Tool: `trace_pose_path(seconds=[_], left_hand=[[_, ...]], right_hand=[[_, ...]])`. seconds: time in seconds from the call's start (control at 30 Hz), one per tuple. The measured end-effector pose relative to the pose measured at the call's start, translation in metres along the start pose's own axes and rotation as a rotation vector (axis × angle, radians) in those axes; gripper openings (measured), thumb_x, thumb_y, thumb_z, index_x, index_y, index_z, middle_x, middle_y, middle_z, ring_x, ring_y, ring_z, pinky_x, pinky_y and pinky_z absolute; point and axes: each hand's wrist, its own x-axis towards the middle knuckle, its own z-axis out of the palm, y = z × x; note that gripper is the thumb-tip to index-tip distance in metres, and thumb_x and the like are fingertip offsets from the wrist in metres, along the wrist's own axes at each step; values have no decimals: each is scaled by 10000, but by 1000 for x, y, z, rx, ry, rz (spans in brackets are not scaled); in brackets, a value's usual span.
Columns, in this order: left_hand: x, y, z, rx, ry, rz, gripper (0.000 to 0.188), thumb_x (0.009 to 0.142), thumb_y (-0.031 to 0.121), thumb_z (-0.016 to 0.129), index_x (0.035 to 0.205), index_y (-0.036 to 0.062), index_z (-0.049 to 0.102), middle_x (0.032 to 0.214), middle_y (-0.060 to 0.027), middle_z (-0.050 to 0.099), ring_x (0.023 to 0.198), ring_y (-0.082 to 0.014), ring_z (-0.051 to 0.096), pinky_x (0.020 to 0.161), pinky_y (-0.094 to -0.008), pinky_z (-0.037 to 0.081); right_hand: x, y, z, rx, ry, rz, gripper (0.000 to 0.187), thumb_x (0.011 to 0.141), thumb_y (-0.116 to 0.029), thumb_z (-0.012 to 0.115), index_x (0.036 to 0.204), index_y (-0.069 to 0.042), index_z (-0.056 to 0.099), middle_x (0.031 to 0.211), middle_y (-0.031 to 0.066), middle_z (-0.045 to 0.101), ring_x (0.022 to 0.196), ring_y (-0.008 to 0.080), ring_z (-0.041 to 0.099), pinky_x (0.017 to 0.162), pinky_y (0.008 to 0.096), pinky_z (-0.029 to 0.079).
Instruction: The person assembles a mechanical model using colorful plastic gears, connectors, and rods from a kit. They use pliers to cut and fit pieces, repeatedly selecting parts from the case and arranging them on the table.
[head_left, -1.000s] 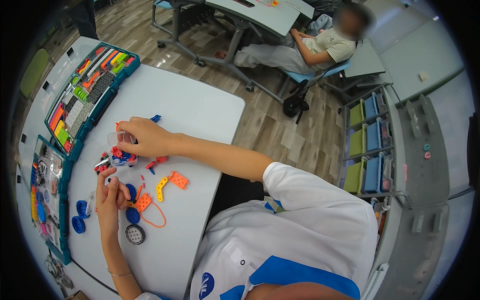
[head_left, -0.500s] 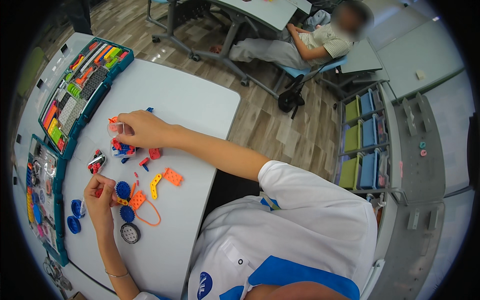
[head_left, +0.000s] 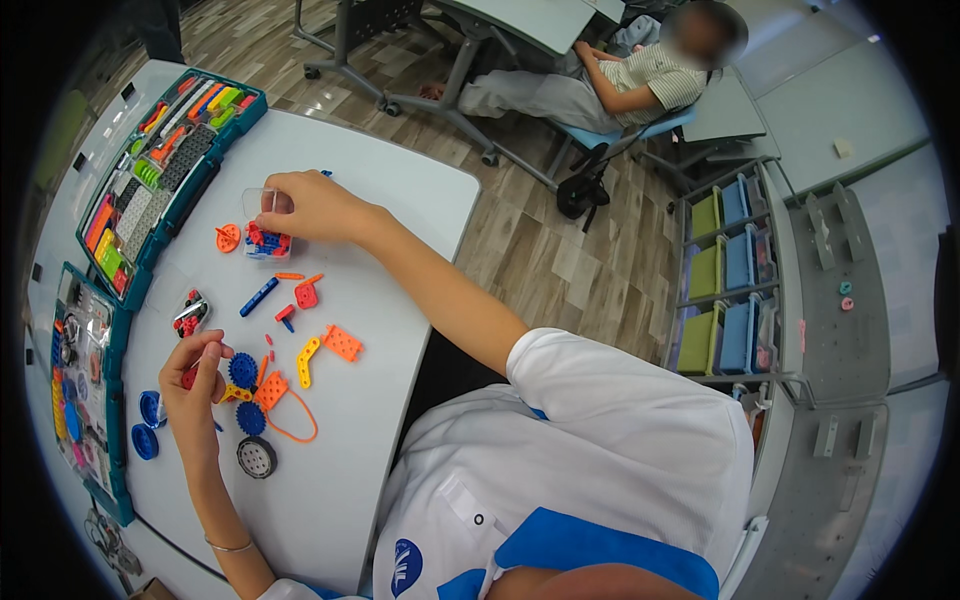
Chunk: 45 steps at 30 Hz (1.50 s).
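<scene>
My right hand (head_left: 315, 207) is closed at the lid side of a small clear plastic box (head_left: 268, 252) packed with red and blue connector pieces. Its fingertips are partly hidden by the clear plastic. Over the near left of the table, my left hand (head_left: 195, 378) has its fingers curled around a small red piece, mostly covered by the fingers. Beside that hand lie a yellow beam (head_left: 236, 394), two blue gears (head_left: 242, 370), an orange perforated block (head_left: 271, 391) with an orange band, and a grey-rimmed wheel (head_left: 256, 457).
Teal-edged parts cases (head_left: 205, 180) line the table's left side. Around lie a yellow angled beam (head_left: 307, 362), an orange plate (head_left: 342, 343), a blue rod (head_left: 259, 297), an orange disc (head_left: 228, 238) and a small clear tray (head_left: 191, 314). A person (head_left: 625, 85) sits beyond the table.
My right hand and the clear box have shifted away and to the right, uncovering the orange disc and blue rod. My left hand has moved slightly up, still closed.
</scene>
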Motion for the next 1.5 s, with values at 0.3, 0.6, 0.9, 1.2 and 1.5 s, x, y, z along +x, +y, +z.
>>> trace_pose_path(seconds=[0.3, 0.6, 0.9, 1.2, 1.5], left_hand=[[8, 19, -18, 50, 128, 57, 219, 975, 197, 639, 1123, 38, 670, 900, -6, 686, 556, 11, 367, 484, -165, 232], [6, 30, -36, 92, 148, 80, 145, 979, 206, 642, 1046, 108, 725, 1009, -41, 720, 670, -135, 508, 619, -310, 415], [33, -15, 6, 730, 220, 622, 137, 901, 172, 725, 978, 61, 741, 795, -16, 632, 674, -96, 489, 600, -257, 403], [46, 7, 14, 740, 191, 444, 143, 892, 125, 674, 985, 39, 739, 839, -135, 602, 775, -305, 616, 709, -386, 489], [-21, 14, -29, 908, 193, 333, 127, 931, 116, 669, 1018, 48, 731, 805, -76, 611, 669, -167, 544, 622, -297, 441]], right_hand=[[18, -5, 26, -18, 68, -250, 336, 821, -359, 750, 920, -44, 690, 788, 134, 704, 730, 256, 678, 682, 364, 531], [24, -46, 42, -181, -169, -206, 294, 908, -268, 693, 910, 25, 668, 733, 156, 682, 676, 284, 648, 621, 387, 497], [26, -29, 50, -172, -132, -384, 428, 889, -328, 721, 1141, 14, 667, 932, 170, 700, 910, 288, 645, 788, 392, 507], [8, -34, 10, -8, -12, -207, 245, 935, -233, 691, 1021, -4, 712, 920, 102, 715, 737, 160, 621, 688, 299, 502], [-36, -53, 33, -60, -54, -567, 97, 842, -114, 728, 894, -34, 708, 850, 77, 676, 854, 238, 600, 766, 367, 475]])
